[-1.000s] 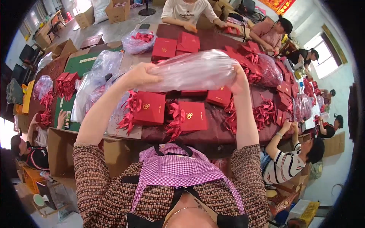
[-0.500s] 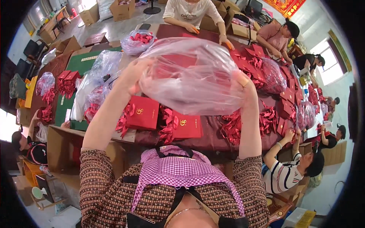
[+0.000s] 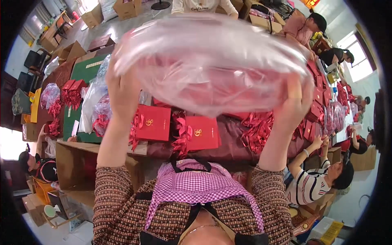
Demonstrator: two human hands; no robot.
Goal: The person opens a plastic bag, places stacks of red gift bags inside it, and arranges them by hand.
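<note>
A large clear plastic bag (image 3: 212, 53) is stretched wide between my raised hands, above the table. My left hand (image 3: 124, 77) grips its left side, partly hidden behind the film. On the opposite side my right hand (image 3: 296, 96) has its fingers against the plastic, holding it. Through the bag I see red shapes on the table, blurred. Below it, near the table's front edge, lie a red gift box or bag (image 3: 153, 123) and a second red one (image 3: 202, 132), each with shiny red ribbons beside it. A heap of red ribbons (image 3: 258, 130) lies under my right forearm.
An open cardboard box (image 3: 77, 171) stands at my left, against the table. Bundled red bags (image 3: 73, 93) and plastic-wrapped bundles (image 3: 51, 94) lie on the left. Co-workers sit around the table; one in a striped shirt (image 3: 308, 185) is close on my right.
Both hands have moved farther apart, and the bag has spread wider and risen toward the far side. The red boxes near the front edge stay where they were.
</note>
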